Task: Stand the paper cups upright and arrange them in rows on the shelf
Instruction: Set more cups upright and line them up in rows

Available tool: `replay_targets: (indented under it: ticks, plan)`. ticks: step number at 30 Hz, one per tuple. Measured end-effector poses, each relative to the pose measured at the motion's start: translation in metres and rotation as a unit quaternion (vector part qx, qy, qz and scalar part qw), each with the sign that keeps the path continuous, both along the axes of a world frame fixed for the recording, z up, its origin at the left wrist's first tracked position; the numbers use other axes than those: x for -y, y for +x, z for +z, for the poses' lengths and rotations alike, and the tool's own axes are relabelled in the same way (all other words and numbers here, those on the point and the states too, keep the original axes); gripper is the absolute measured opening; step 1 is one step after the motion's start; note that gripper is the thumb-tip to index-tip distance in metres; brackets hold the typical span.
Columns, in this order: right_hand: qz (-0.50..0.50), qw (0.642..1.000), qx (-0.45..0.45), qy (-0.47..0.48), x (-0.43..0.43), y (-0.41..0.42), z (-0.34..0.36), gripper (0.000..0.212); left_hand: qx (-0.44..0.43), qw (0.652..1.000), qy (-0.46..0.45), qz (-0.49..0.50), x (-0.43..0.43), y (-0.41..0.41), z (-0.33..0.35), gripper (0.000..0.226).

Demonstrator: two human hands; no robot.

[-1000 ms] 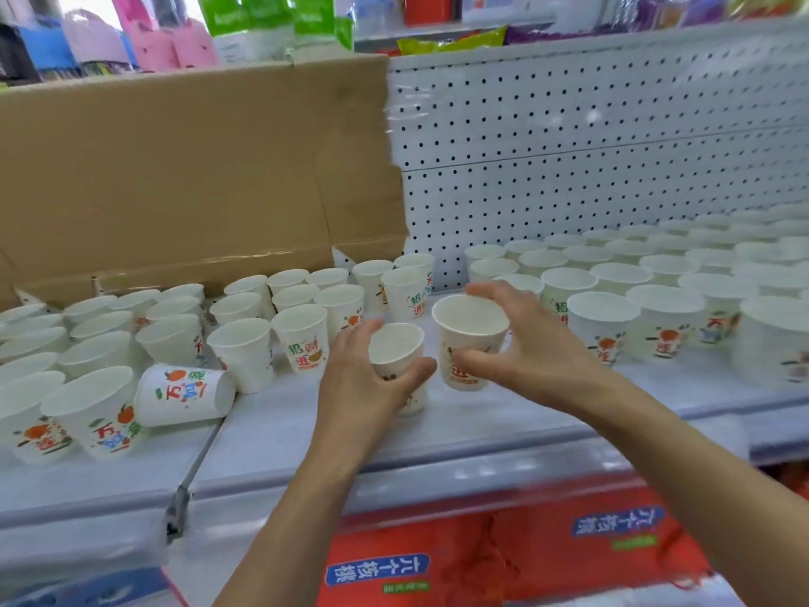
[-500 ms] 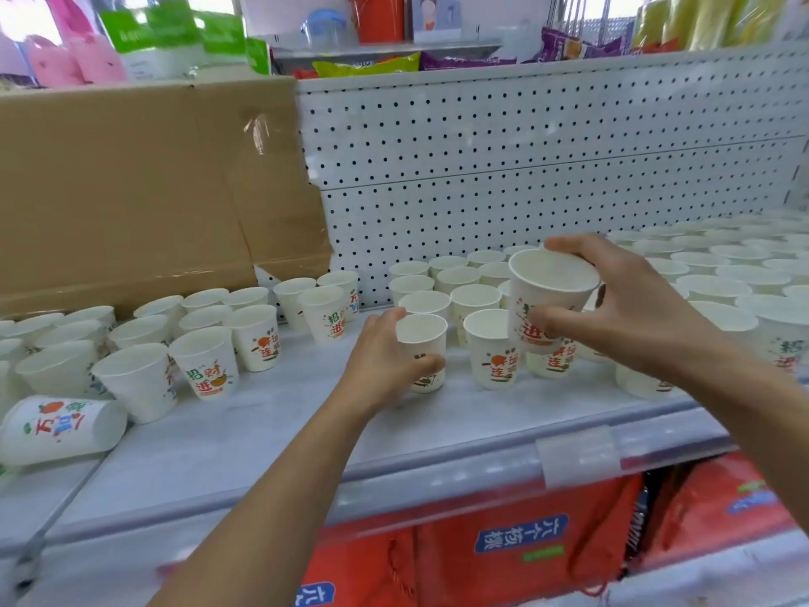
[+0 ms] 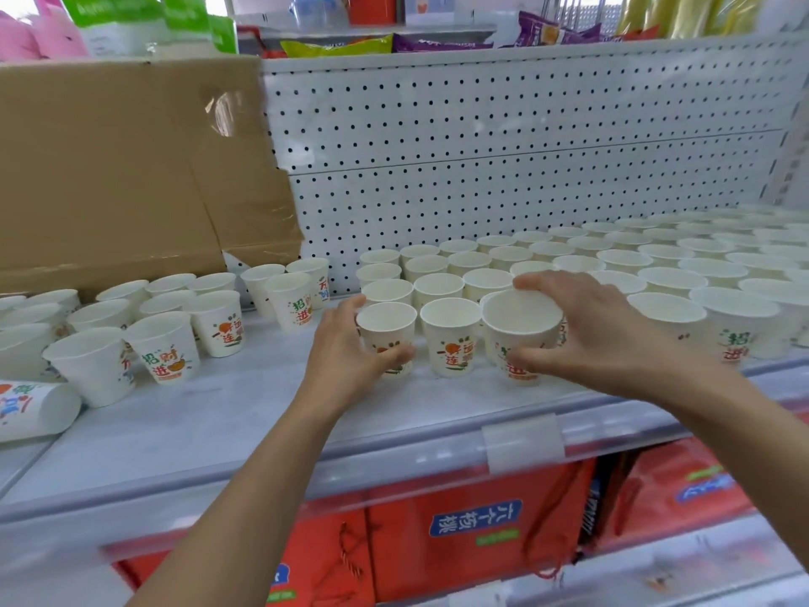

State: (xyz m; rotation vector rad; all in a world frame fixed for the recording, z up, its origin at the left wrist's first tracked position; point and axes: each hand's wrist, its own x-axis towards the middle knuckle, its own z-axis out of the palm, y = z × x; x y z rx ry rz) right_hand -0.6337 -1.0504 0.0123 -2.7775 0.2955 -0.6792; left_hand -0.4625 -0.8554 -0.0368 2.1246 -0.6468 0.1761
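Observation:
White paper cups with red and green print stand on a grey shelf (image 3: pixel 227 414). My left hand (image 3: pixel 346 357) grips an upright cup (image 3: pixel 387 330) at the left end of the front row. My right hand (image 3: pixel 586 335) holds another upright cup (image 3: pixel 521 330) by thumb and fingers, at the shelf surface, two places to the right. One cup (image 3: pixel 451 335) stands between them. Ordered rows of cups (image 3: pixel 656 265) run back and to the right. A loose group of upright cups (image 3: pixel 166 335) stands at the left, and one cup (image 3: pixel 30 409) lies on its side at the far left.
A perforated white back panel (image 3: pixel 503 146) closes the shelf behind. Brown cardboard (image 3: pixel 118 168) leans at the back left. A clear price-tag holder (image 3: pixel 523 440) sits on the shelf's front rail. Red gift bags (image 3: pixel 473 532) fill the level below. Bare shelf lies in front of the cups.
My right hand has brought its cup down from the air into the front row. My left hand has slid its cup right, beside the row. The view has shifted right.

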Motion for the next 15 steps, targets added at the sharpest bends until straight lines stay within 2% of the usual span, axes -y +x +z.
replay_targets:
  ticks: [3, 7, 12, 15]
  plan:
    - [-0.014, 0.998, 0.0, -0.06, 0.0, 0.001, -0.009, 0.079, 0.044, 0.998, -0.013, 0.04, -0.003, -0.006, -0.002, 0.088]
    - [-0.009, 0.989, -0.018, -0.15, 0.006, -0.001, -0.016, 0.085, 0.149, 0.987, -0.028, 0.057, -0.004, -0.021, -0.006, 0.072]
    - [0.04, 0.989, 0.025, -0.138, 0.008, -0.01, -0.017, 0.039, 0.26, 0.966, -0.006, -0.005, 0.003, -0.032, -0.002, 0.05]
    - [0.058, 0.99, 0.025, -0.125, 0.011, -0.013, -0.019, 0.025, 0.3, 0.953, 0.03, -0.036, 0.01, -0.034, 0.0, 0.047]
